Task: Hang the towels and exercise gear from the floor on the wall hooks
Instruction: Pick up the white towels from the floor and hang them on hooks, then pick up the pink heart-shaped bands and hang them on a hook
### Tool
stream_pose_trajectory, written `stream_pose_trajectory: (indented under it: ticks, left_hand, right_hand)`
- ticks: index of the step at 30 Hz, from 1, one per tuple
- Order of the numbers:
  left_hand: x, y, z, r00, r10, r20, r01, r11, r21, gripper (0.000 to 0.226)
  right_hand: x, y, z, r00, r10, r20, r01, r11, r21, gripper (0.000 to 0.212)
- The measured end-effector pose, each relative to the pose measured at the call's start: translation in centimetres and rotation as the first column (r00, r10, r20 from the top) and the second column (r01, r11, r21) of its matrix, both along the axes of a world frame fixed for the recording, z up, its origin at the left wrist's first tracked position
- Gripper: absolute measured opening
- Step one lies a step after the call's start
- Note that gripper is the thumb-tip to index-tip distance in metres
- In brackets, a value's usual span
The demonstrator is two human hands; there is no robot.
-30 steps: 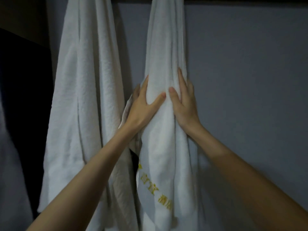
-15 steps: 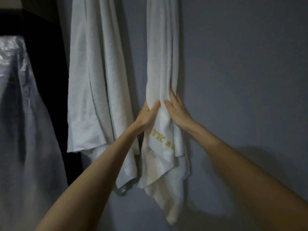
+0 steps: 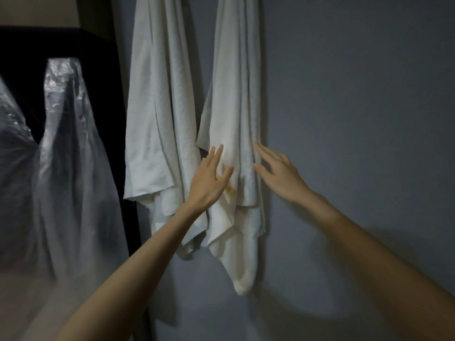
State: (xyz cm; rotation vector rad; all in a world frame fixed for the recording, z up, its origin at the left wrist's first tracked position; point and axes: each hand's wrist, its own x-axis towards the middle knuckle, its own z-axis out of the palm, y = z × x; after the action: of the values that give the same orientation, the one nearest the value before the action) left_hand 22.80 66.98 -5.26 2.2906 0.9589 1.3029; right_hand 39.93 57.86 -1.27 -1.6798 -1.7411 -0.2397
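Observation:
Two white towels hang side by side against the grey wall. The left towel (image 3: 157, 114) hangs free. The right towel (image 3: 234, 94) carries yellow lettering near its lower part. My left hand (image 3: 209, 180) is in front of the right towel's lower left side, fingers spread, holding nothing. My right hand (image 3: 278, 173) is at the towel's right edge, fingers apart, also empty. The hooks lie above the frame and are out of sight.
A dark cabinet or doorway (image 3: 61, 45) stands at the left, with garments in clear plastic covers (image 3: 69, 143) hanging in front of it. The grey wall (image 3: 357, 107) stretches to the right of the towels.
Both hands slid down the right towel, then let go of it and spread their fingers. The view has dropped lower, showing the towels' bottom ends.

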Motion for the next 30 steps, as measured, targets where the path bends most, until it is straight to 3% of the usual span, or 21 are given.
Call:
stream_pose_trajectory:
  ticks: [7, 11, 16, 22, 30]
  left_hand:
    - [-4.2, -7.8, -1.4, 0.963, 0.16, -0.216, -0.096, 0.956, 0.278, 0.057]
    - [-6.2, -12.9, -3.3, 0.949, 0.161, -0.27, -0.047, 0.921, 0.386, 0.055]
    - [-6.4, -19.8, -6.1, 0.946, 0.048, -0.322, 0.082, 0.922, 0.379, 0.054]
    - [-3.5, -27.5, -8.8, 0.904, -0.11, -0.414, 0.277, 0.887, 0.369, 0.055]
    - [3.4, -38.9, -13.5, 0.778, -0.373, -0.506, 0.553, 0.789, 0.269, 0.054]
  right_hand:
    - [-3.6, -9.8, -2.8, 0.987, -0.134, 0.092, 0.13, 0.99, 0.052, 0.052]
    - [-5.5, -15.8, -5.7, 0.961, -0.241, 0.134, 0.239, 0.97, 0.035, 0.05]
    - [-7.0, -24.1, -9.5, 0.914, -0.343, 0.216, 0.356, 0.934, -0.023, 0.054]
    - [-6.9, -35.1, -13.1, 0.854, -0.493, 0.166, 0.51, 0.857, -0.077, 0.05]
    - [-5.6, -50.5, -18.3, 0.696, -0.711, 0.106, 0.715, 0.67, -0.2, 0.05]
